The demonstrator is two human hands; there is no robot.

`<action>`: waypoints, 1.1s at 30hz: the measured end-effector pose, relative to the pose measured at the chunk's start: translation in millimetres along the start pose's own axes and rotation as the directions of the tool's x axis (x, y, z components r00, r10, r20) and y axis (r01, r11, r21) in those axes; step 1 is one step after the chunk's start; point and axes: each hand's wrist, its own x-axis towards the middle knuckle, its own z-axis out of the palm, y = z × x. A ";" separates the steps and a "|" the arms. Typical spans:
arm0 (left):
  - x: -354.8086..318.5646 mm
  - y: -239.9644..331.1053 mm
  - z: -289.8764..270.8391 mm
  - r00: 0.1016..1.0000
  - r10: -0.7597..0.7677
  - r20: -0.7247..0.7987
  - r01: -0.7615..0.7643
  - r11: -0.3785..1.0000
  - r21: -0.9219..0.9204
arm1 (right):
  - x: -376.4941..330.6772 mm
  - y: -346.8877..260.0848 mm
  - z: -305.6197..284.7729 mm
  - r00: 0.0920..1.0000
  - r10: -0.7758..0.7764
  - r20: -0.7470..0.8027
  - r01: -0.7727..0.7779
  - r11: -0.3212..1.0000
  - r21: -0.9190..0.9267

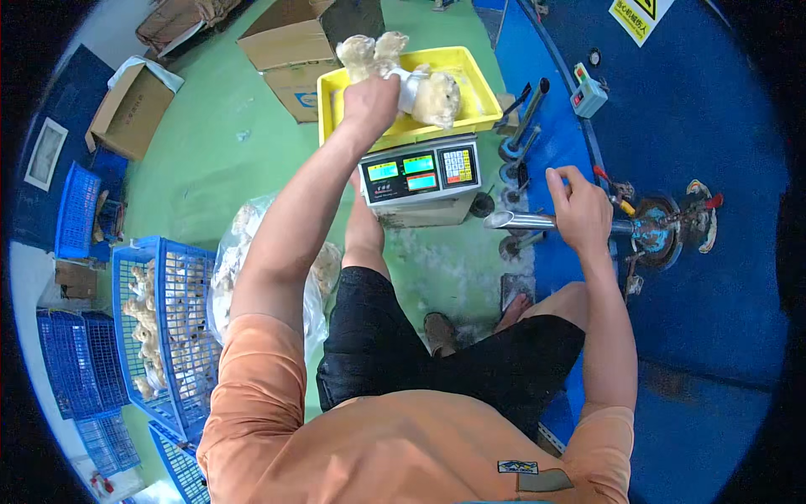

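In a yellow tray [477, 77] on top of a digital scale [424, 172] lies a cream plush toy [437, 99] with a white middle part. Its two rounded ends stick up over the tray's far edge. My left hand [372, 105] reaches in and is closed on the toy's near side, its fingertips partly hidden. On the right, my right hand [583, 212] is curled over a slanted-tip metal tube [525, 221] that juts from the blue machine. Its thumb points up; the fingers' undersides are hidden, so whether it grips anything does not show.
A blue crate [189, 328] of plush pieces and a clear bag [315, 315] of more stand left. A cardboard box [298, 84] sits behind the scale. The blue machine [705, 319] carries a small switch box [588, 92]. White fluff [453, 273] litters the green floor.
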 end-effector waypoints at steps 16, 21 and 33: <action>-174.1 9.3 -122.3 0.840 -0.542 -0.018 0.026 0.073 -0.997 | -1.0 5.0 2.6 1.000 0.005 -0.026 -0.007 0.996 -0.085; -217.2 51.8 -86.4 0.818 -0.458 0.347 0.271 -0.225 -0.936 | -2.5 -5.2 6.1 0.998 -0.057 -0.004 0.056 0.995 -0.077; -238.1 112.0 -47.0 0.948 -0.257 0.189 0.140 -0.199 -0.970 | -2.3 0.7 9.2 0.998 -0.037 -0.049 0.033 0.996 -0.086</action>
